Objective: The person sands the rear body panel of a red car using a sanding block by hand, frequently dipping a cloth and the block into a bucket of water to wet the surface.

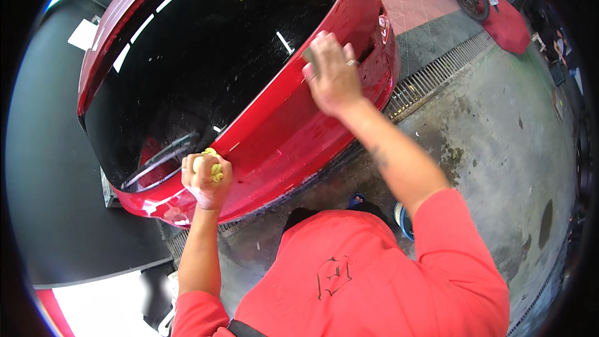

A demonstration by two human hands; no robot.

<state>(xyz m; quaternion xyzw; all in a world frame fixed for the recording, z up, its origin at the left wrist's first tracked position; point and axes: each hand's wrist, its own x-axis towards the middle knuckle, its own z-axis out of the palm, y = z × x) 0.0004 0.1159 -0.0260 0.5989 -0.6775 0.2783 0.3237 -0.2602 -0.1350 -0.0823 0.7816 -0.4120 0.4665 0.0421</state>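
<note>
Red car body [281,128] is super glossy, rear window [206,56] is slick shiny glass, yellow wad [216,172] looks clothy, floor [505,112]'s matt concrete.

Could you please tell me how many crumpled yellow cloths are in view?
1: the yellow cloth is bunched in the left hand, near the rear window of the red car. Others may be hidden, perhaps under the right hand.

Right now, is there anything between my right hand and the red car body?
Probably: a small greyish object shows at the edge of the right hand, apparently between it and the red car body. I see nothing else there.
</note>
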